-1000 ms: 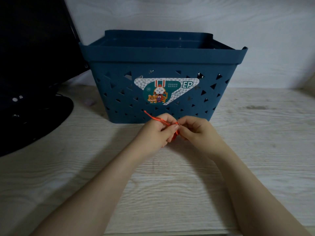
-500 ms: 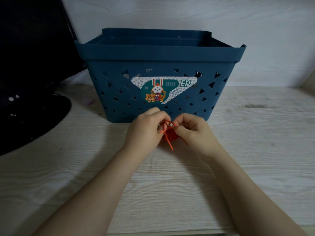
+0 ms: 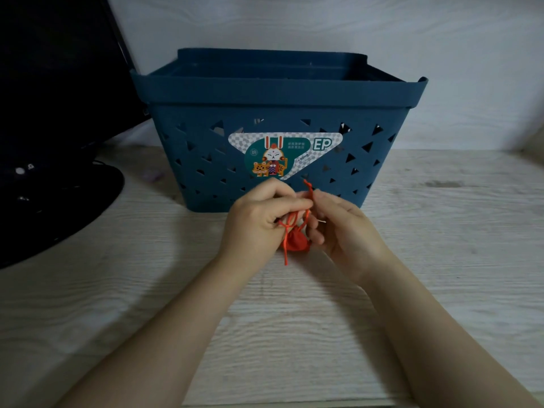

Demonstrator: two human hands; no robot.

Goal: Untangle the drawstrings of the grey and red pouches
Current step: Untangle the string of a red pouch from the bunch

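2 hands pinching red drawstring over desk middle, near blue basket; red pouch hanging between. Grey pouch unseen. Pulling hard: risk of tightening knot.

The place looked like a home desk or study corner. A pale, wood-grain laminate tabletop carried a dark blue plastic storage basket with triangular cut-outs and a cartoon rabbit-and-tiger sticker on its front. To the left of the basket stood a black flat-screen monitor on a round black base. Directly behind the basket rose a plain whitish wall.
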